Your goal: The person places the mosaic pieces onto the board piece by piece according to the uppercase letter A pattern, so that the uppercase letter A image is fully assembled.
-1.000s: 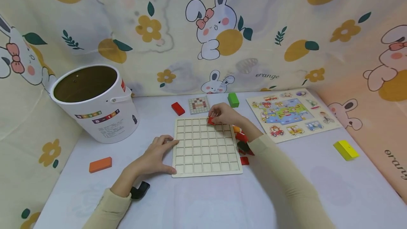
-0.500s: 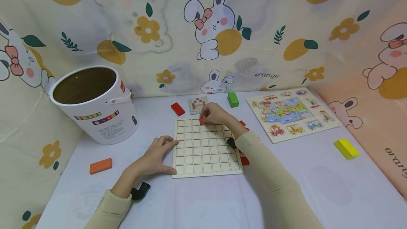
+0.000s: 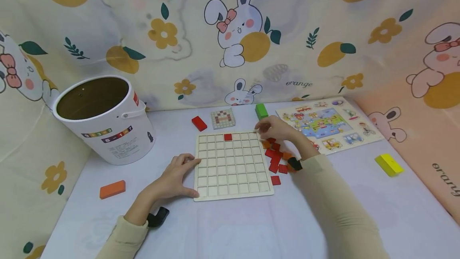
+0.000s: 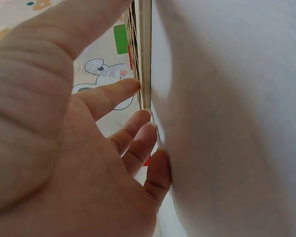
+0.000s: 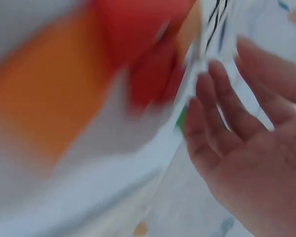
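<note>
A square wooden grid board lies on the white table, one red square tile sitting in a cell of its far row. My left hand rests against the board's left edge, fingertips and thumb touching it; the left wrist view shows the fingers along that edge. Beyond the board's far right corner hovers my right hand, above a loose pile of red and orange tiles. Nothing shows in its extended fingers in the right wrist view, where nearby tiles are blurred.
Behind the board lie a pattern card, a red block and a green block. A picture puzzle and yellow block are rightward. Leftward are a white bucket and an orange block.
My right hand set the red tile in the far row, let it go and moved right to the tile pile. The left hand stayed at the board's edge.
</note>
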Action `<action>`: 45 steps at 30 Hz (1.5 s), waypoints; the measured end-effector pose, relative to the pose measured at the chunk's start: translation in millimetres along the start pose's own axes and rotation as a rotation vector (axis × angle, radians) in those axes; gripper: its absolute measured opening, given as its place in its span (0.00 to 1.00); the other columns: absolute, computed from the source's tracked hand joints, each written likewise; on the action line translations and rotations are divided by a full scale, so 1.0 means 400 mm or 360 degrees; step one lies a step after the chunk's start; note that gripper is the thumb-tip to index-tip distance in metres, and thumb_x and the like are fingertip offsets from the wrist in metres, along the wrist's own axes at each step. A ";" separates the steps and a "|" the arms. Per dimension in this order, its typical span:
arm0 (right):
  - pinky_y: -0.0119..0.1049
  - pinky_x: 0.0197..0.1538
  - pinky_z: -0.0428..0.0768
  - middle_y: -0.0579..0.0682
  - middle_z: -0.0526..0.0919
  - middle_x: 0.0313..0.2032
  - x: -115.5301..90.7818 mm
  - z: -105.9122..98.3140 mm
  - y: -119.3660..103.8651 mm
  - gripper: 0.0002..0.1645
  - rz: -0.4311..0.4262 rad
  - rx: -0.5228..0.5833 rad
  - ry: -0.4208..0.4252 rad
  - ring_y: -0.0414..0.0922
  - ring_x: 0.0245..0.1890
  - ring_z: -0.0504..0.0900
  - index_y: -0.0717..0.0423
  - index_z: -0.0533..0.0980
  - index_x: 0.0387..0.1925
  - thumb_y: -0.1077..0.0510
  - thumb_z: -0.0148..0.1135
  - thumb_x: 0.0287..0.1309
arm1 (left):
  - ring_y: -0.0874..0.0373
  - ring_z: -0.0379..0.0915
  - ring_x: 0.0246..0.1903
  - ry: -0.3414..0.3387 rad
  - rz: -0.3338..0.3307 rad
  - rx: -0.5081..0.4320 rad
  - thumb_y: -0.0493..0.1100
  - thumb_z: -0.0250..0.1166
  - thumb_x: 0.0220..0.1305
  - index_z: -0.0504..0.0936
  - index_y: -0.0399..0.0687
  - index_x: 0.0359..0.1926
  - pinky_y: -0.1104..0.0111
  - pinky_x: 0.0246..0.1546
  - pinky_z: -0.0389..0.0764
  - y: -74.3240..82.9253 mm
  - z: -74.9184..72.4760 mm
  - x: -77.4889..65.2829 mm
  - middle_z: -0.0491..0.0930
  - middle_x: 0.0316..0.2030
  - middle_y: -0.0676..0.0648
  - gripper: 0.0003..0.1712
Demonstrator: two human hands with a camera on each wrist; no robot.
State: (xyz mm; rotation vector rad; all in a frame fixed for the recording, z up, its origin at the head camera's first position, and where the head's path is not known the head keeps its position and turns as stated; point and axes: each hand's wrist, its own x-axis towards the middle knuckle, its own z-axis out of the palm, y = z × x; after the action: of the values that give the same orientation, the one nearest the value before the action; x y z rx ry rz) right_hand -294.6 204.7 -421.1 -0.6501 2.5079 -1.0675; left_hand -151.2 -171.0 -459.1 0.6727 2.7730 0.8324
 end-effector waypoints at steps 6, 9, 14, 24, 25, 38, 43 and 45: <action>0.46 0.51 0.77 0.57 0.83 0.42 -0.064 -0.029 0.070 0.14 0.0019 -0.0114 -0.0067 0.52 0.42 0.79 0.68 0.80 0.47 0.70 0.65 0.58 | 0.47 0.57 0.61 0.0005 -0.0014 0.0010 0.62 0.83 0.35 0.69 0.47 0.71 0.48 0.59 0.67 -0.001 -0.001 -0.007 0.63 0.66 0.42 0.62; 0.45 0.49 0.77 0.57 0.83 0.40 -0.070 -0.027 0.080 0.13 0.0065 -0.0133 -0.0016 0.51 0.40 0.78 0.68 0.80 0.47 0.69 0.65 0.59 | 0.46 0.57 0.62 0.0010 -0.0006 0.0003 0.62 0.83 0.36 0.69 0.47 0.71 0.47 0.59 0.67 -0.002 -0.001 -0.008 0.63 0.66 0.41 0.61; 0.40 0.44 0.76 0.55 0.80 0.34 -0.078 -0.023 0.078 0.11 0.0171 -0.0158 0.0066 0.50 0.36 0.75 0.66 0.79 0.43 0.68 0.67 0.58 | 0.45 0.57 0.62 0.0008 0.0012 -0.0003 0.63 0.83 0.36 0.68 0.47 0.71 0.46 0.60 0.66 -0.002 0.000 -0.004 0.62 0.66 0.41 0.61; 0.39 0.43 0.76 0.54 0.78 0.33 -0.078 -0.014 0.061 0.09 0.0177 -0.0132 0.0095 0.50 0.36 0.74 0.64 0.77 0.41 0.67 0.67 0.58 | 0.47 0.57 0.60 0.0009 0.0009 -0.0020 0.62 0.83 0.35 0.68 0.47 0.72 0.48 0.59 0.66 -0.002 -0.002 0.000 0.63 0.66 0.42 0.62; 0.39 0.42 0.75 0.54 0.78 0.33 -0.075 -0.012 0.060 0.09 0.0164 -0.0135 0.0099 0.50 0.36 0.74 0.63 0.77 0.40 0.67 0.67 0.58 | 0.48 0.57 0.60 0.0005 0.0007 -0.0014 0.63 0.83 0.35 0.68 0.47 0.72 0.48 0.59 0.66 -0.002 -0.002 0.000 0.62 0.66 0.42 0.62; 0.47 0.35 0.82 0.59 0.78 0.33 0.036 0.077 -0.095 0.11 -0.0146 0.0241 -0.0069 0.61 0.29 0.81 0.71 0.78 0.47 0.73 0.57 0.64 | 0.47 0.57 0.61 0.0004 0.0005 -0.0005 0.63 0.83 0.36 0.68 0.47 0.71 0.47 0.59 0.67 -0.002 0.003 -0.001 0.63 0.66 0.42 0.62; 0.46 0.37 0.84 0.58 0.79 0.32 0.093 0.134 -0.160 0.09 -0.0210 0.0262 -0.0185 0.60 0.31 0.84 0.70 0.80 0.44 0.74 0.56 0.64 | 0.47 0.57 0.60 -0.0004 0.0004 0.0009 0.63 0.83 0.36 0.68 0.47 0.72 0.47 0.59 0.66 -0.003 0.002 0.000 0.63 0.66 0.42 0.62; 0.43 0.36 0.83 0.58 0.79 0.32 0.110 0.155 -0.177 0.09 -0.0217 0.0224 -0.0195 0.56 0.30 0.84 0.69 0.80 0.43 0.74 0.57 0.63 | 0.47 0.57 0.60 -0.0007 0.0004 0.0007 0.63 0.82 0.36 0.68 0.47 0.72 0.47 0.59 0.66 -0.003 0.002 0.000 0.63 0.66 0.42 0.61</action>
State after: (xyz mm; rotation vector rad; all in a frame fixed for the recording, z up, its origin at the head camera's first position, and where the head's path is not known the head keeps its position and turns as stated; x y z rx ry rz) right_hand -282.8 101.7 -415.4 -0.8283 2.2883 -1.2012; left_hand -151.5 -171.5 -460.7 0.6784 2.7714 0.8247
